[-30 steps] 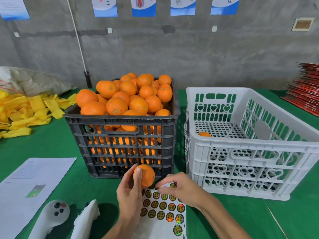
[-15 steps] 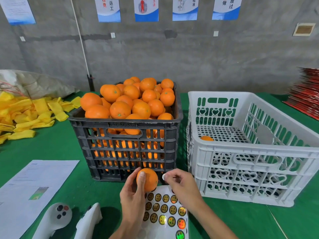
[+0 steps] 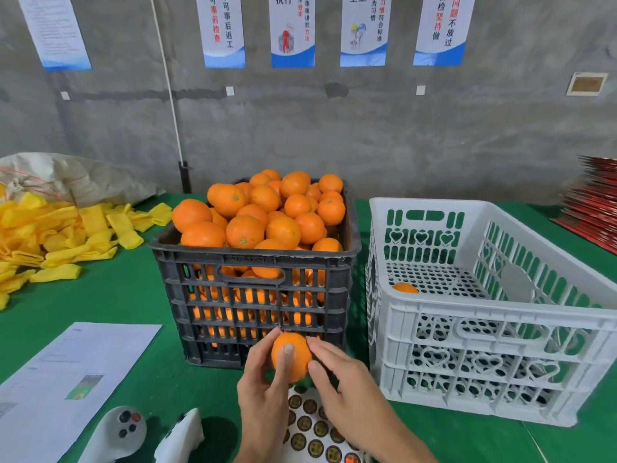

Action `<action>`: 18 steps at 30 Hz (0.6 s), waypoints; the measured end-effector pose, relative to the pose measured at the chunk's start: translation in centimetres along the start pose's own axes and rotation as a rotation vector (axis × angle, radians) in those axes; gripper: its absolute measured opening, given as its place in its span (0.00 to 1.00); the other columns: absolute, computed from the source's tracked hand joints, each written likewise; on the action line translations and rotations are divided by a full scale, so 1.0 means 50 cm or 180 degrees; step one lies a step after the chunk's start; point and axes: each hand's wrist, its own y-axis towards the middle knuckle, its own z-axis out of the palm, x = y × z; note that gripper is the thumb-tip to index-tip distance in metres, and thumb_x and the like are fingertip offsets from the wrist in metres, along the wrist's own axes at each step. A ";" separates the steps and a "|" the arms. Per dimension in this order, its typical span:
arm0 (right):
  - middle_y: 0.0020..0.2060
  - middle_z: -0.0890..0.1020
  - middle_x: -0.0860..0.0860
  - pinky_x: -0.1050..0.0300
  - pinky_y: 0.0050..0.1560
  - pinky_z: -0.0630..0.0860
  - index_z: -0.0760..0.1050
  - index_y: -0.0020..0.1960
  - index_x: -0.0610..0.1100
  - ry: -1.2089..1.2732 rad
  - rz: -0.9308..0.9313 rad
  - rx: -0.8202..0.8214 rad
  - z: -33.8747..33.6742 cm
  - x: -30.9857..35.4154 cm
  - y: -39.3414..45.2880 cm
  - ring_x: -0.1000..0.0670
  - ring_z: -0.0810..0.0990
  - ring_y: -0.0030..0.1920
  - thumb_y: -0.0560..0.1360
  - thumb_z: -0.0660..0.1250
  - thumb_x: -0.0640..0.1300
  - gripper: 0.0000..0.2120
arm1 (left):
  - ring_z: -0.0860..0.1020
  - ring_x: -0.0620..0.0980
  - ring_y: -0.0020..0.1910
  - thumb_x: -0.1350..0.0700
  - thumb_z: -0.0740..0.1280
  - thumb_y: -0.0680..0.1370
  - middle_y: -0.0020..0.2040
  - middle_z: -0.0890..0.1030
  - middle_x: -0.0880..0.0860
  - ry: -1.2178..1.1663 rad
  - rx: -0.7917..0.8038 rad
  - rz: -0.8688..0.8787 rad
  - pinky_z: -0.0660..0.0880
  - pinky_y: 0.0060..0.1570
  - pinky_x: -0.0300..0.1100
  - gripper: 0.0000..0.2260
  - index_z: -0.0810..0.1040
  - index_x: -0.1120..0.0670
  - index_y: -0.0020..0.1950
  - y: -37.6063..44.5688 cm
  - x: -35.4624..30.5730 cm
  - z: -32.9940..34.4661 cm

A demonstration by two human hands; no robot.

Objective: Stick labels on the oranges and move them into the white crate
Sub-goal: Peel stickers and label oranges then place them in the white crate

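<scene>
My left hand point(image 3: 263, 392) grips an orange point(image 3: 293, 354) in front of the black crate point(image 3: 253, 315), thumb across its front. My right hand point(image 3: 347, 385) touches the orange's right side with its fingertips; whether a label lies under them is hidden. Below both hands lies a white sticker sheet point(image 3: 314, 429) with several round labels. The black crate is heaped with oranges point(image 3: 263, 212). To its right stands the white crate point(image 3: 494, 332) with one orange point(image 3: 404, 288) on its floor.
Two white controllers point(image 3: 123, 432) lie at the near left beside a printed paper point(image 3: 66, 372). Yellow foam sleeves point(image 3: 60, 235) and a grey sack point(image 3: 66, 178) fill the far left. Red stacked sheets point(image 3: 594, 202) sit far right. Green cloth covers the table.
My right hand left the sticker sheet, rose and came against the orange's right side. The left hand kept hold of the orange, which sits slightly higher in front of the black crate.
</scene>
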 end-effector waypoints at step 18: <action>0.70 0.73 0.45 0.44 0.56 0.76 0.64 0.77 0.44 -0.1826 0.0254 -0.2510 -0.261 0.085 0.042 0.40 0.80 0.59 0.76 0.73 0.53 0.35 | 0.72 0.56 0.64 0.48 0.67 0.81 0.64 0.78 0.55 0.3162 0.0330 0.2080 0.72 0.62 0.55 0.18 0.78 0.54 0.68 0.280 -0.324 0.028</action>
